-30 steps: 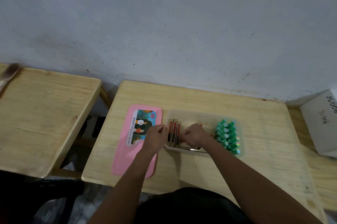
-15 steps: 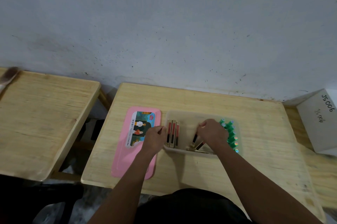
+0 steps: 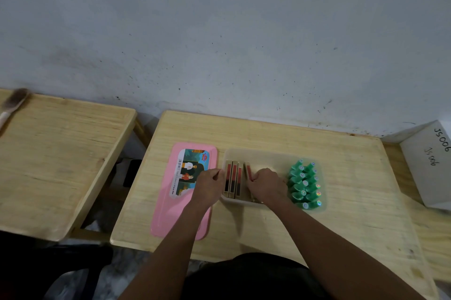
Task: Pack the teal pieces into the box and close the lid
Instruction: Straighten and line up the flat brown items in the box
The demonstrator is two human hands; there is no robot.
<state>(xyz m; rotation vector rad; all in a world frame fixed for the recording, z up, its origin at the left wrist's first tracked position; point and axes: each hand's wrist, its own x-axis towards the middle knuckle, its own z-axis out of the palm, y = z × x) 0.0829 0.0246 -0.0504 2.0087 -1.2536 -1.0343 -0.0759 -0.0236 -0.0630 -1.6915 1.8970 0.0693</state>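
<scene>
A clear plastic box [image 3: 266,154] sits on the middle wooden table. Several teal pieces [image 3: 303,183] lie in two rows at its right end. At its left end stand several slim tan-and-red boxes [image 3: 233,179], side by side. My left hand [image 3: 208,186] grips the box's left rim. My right hand [image 3: 266,186] is inside the box and pinches one more slim red box [image 3: 248,170], set upright just right of the row. The pink lid [image 3: 185,190] lies flat on the table left of the box, under my left wrist.
A second wooden table [image 3: 56,160] stands to the left with a brush [image 3: 12,105] at its far corner. A grey carton [image 3: 429,163] marked JS006 sits on the right. A wall runs right behind the tables.
My right hand went to the middle of the box, picked up a slim red box and brought it left against the row. My left hand stayed on the rim.
</scene>
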